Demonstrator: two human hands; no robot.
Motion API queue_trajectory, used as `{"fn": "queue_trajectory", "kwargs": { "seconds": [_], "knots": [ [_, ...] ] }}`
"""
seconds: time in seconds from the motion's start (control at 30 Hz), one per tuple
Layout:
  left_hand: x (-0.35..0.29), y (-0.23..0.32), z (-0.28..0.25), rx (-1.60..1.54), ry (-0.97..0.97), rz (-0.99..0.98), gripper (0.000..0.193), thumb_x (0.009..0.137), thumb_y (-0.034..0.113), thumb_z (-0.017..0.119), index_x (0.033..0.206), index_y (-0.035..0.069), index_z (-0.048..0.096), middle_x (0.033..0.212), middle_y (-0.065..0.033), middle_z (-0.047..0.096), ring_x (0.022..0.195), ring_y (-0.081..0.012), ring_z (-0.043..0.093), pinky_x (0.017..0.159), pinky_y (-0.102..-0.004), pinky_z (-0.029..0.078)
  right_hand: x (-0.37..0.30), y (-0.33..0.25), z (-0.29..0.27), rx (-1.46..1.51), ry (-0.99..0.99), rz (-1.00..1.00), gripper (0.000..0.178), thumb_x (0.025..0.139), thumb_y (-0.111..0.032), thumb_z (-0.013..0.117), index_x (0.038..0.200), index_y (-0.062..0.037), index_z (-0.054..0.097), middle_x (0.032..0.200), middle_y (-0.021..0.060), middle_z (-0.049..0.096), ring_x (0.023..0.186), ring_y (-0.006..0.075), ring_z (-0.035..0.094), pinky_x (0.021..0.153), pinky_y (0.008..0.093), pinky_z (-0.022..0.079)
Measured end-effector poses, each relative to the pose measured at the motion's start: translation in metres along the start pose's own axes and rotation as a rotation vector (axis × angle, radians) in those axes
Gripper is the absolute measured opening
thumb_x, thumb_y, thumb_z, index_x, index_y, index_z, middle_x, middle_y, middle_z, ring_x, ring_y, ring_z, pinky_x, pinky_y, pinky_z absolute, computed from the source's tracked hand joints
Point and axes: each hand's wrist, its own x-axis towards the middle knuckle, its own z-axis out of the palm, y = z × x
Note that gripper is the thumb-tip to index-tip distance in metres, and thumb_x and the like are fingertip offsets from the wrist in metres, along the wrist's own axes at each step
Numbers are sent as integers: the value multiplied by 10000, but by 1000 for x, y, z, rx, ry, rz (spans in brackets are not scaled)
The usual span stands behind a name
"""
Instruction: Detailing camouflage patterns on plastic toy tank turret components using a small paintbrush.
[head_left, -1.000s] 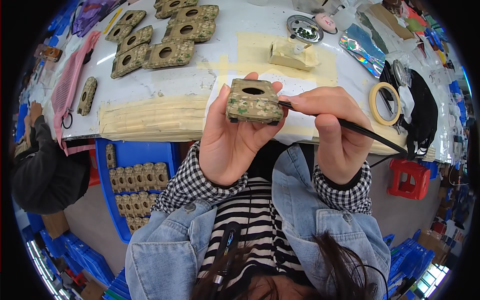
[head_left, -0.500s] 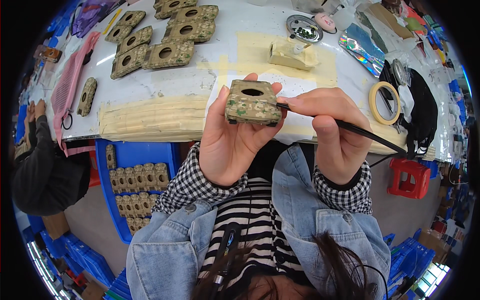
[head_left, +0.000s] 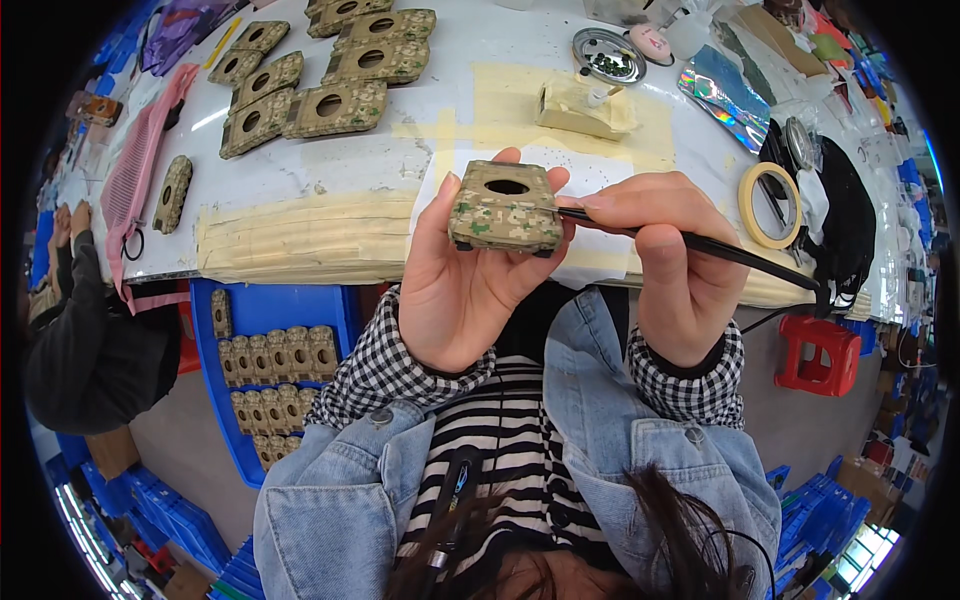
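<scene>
My left hand (head_left: 447, 300) holds up a small camouflage-patterned toy tank hull (head_left: 500, 217), its round dark hole facing up. The fingers wrap behind it, with the thumb along its left side. In my right hand (head_left: 690, 265) are slim black tweezers (head_left: 735, 256), pinched between thumb and fingers. Their tip meets the hull's right edge, close to my left fingertips. Whether the tip grips anything is too small to tell. Behind the hands, white paper (head_left: 430, 205) lies on the table, sprinkled with tiny specks.
More camouflage hulls (head_left: 335, 108) stand at the table's far left, one (head_left: 174, 194) by a pink mesh strip (head_left: 135, 190). A blue tray (head_left: 212, 370) below holds several. A cream block (head_left: 585, 110), a round dish (head_left: 585, 48) of dark bits and a tape roll (head_left: 750, 215) are at right.
The tweezers have turned slightly in my right hand, and their tip has shifted a little along the hull's right edge. The hull has tipped very slightly; my left hand barely moved.
</scene>
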Motion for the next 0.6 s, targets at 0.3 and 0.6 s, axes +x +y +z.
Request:
{"fn": "queue_trajectory", "kwargs": {
  "seconds": [0.3, 0.6],
  "knots": [
    [0, 0, 0, 16, -2, 6, 493, 988, 423, 287, 1365, 107, 323, 1367, -193, 385, 1165, -322, 507, 993, -400, 455, -1, 0, 0, 19, -4, 20, 145, 877, -91, 582, 931, 19, 661, 884, 87, 679, 822, 196, 611, 765, 300, 474],
    [0, 0, -3, -15, -34, -2, 499, 988, 426, 282, 1374, 110, 316, 1370, -193, 381, 1171, -321, 502, 990, -398, 459, 0, 0, -1, 3, -20, 19, 137, 869, -77, 584, 927, 18, 665, 887, 84, 680, 817, 194, 611, 767, 298, 473]
  ]
}}
